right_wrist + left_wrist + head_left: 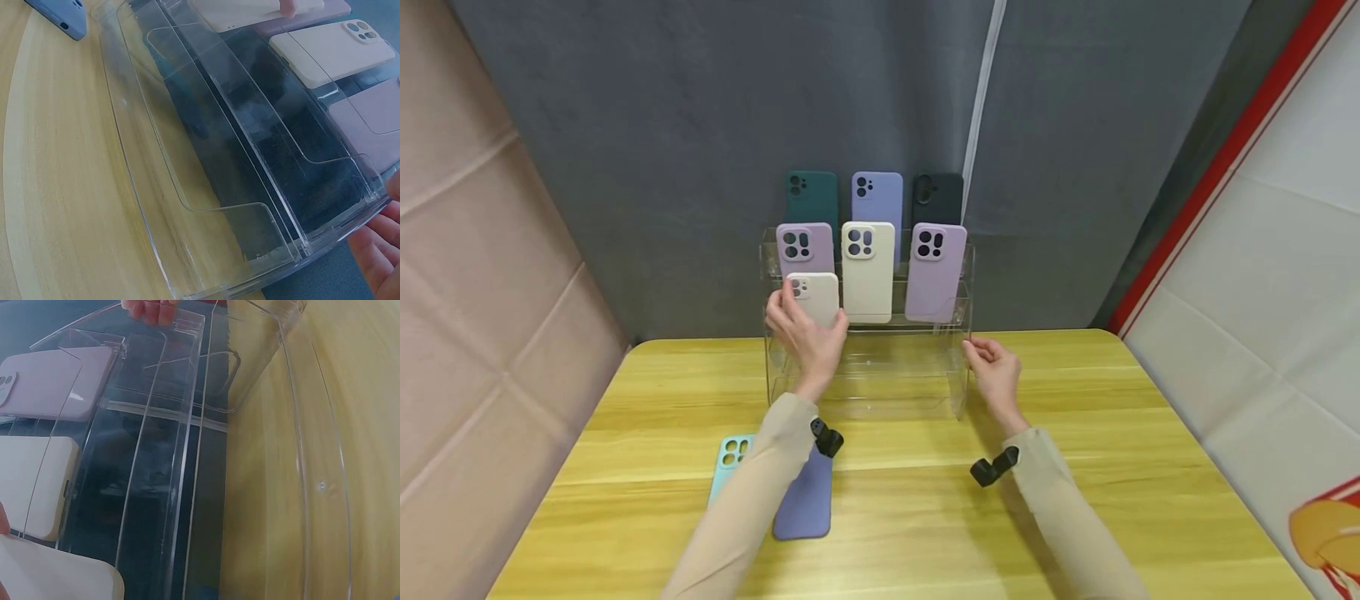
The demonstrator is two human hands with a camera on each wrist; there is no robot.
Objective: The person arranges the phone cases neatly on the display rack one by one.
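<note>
My left hand [811,342] holds an off-white phone case [818,298] by its sides, at the left of a tiered clear acrylic display stand [880,363]. It overlaps a light purple case [806,247] behind it. At the stand's right side edge, my right hand [996,372] pinches the clear panel between thumb and fingers. In the middle row a cream case [868,283] and another purple case [936,279] lean upright. The lower corner of the held case [59,575] shows in the left wrist view.
A dark green case [812,193], a periwinkle case [880,196] and a black case [937,200] stand on the top tier. On the wooden table [917,517], a turquoise case [727,462] and a blue-purple case [805,504] lie partly under my left forearm. A grey curtain hangs behind.
</note>
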